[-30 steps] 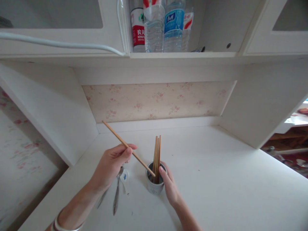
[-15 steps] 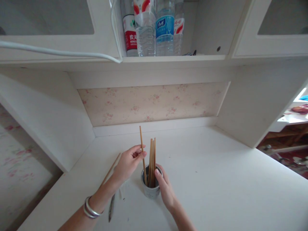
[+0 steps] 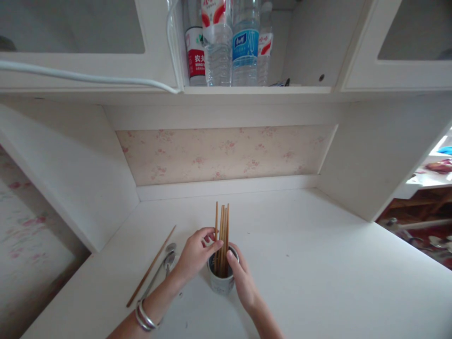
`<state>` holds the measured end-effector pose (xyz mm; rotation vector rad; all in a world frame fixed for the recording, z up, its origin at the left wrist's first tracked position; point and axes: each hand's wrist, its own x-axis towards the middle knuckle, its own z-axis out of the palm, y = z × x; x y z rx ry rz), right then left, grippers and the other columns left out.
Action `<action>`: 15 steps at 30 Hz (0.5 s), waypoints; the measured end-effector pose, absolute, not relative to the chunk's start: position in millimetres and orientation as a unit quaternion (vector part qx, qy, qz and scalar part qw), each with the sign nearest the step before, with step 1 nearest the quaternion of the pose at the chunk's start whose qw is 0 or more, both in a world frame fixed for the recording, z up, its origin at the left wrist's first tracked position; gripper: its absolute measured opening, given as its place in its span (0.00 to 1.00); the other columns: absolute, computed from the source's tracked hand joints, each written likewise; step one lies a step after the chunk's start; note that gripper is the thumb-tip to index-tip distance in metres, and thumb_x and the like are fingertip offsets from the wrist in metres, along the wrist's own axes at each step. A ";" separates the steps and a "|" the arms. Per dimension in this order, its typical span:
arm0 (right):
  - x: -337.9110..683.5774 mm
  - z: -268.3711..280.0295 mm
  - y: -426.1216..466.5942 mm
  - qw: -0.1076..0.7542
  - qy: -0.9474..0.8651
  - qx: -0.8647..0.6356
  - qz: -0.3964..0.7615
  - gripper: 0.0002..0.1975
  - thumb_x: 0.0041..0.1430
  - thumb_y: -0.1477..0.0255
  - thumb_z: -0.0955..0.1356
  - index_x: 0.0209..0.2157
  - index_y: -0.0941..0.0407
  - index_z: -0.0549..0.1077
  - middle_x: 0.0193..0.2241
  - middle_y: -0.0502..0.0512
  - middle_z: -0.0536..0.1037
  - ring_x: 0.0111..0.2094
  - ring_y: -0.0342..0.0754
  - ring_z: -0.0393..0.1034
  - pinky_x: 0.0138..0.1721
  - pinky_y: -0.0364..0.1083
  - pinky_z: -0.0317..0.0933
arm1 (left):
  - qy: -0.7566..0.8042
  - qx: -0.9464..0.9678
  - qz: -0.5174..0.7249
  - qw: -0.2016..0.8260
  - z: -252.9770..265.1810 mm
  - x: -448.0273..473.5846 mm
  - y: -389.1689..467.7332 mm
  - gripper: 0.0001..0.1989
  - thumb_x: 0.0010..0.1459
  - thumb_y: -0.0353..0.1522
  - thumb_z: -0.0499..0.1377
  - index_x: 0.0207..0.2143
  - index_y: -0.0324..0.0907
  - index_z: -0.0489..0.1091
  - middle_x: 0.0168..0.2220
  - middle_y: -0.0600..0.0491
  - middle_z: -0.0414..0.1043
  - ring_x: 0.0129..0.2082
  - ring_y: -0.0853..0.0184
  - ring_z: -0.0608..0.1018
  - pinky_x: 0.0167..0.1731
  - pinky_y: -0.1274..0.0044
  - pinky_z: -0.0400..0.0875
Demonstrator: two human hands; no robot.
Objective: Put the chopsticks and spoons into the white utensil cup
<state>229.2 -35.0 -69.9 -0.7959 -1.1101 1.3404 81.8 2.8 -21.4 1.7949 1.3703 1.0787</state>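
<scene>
A small grey cup [image 3: 221, 284] stands on the white desk [image 3: 318, 273] and holds several wooden chopsticks [image 3: 223, 235] upright. My left hand [image 3: 196, 256] pinches the leftmost chopstick [image 3: 216, 219] just above the cup's rim; its lower end is inside the cup. My right hand [image 3: 242, 280] wraps the cup's right side and steadies it. One more chopstick [image 3: 151, 266] lies loose on the desk to the left. Beside it lie metal spoons [image 3: 165, 263], partly hidden by my left wrist.
The desk sits in a white alcove with floral wallpaper [image 3: 226, 153] at the back. Above, a shelf holds several water bottles [image 3: 229, 42]. A white cable [image 3: 88, 77] runs along the upper cabinet. Side panels close in on left and right.
My left hand swung a chopstick from a slant to upright and lowered it into the cup. My right hand stayed on the cup.
</scene>
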 end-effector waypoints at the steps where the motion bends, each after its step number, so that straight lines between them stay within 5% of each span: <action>1: 229.4 -70.5 -34.9 0.574 -0.474 -0.339 0.575 0.20 0.61 0.56 0.65 0.51 0.51 0.71 0.52 0.54 0.74 0.56 0.54 0.64 0.58 0.52 0.55 | 0.518 0.678 0.412 0.320 -21.2 83.0 2.0 0.22 0.52 0.45 0.61 0.44 0.40 0.73 0.37 0.48 0.77 0.33 0.64 0.76 0.34 0.75 0.70; 15: 230.2 -73.3 -31.8 0.573 -0.482 -0.338 0.569 0.19 0.63 0.59 0.64 0.51 0.52 0.71 0.52 0.54 0.74 0.56 0.53 0.63 0.58 0.51 0.55 | 0.496 0.663 0.439 0.347 -20.0 89.0 -0.5 0.17 0.60 0.44 0.54 0.40 0.42 0.75 0.39 0.50 0.77 0.37 0.64 0.77 0.37 0.75 0.68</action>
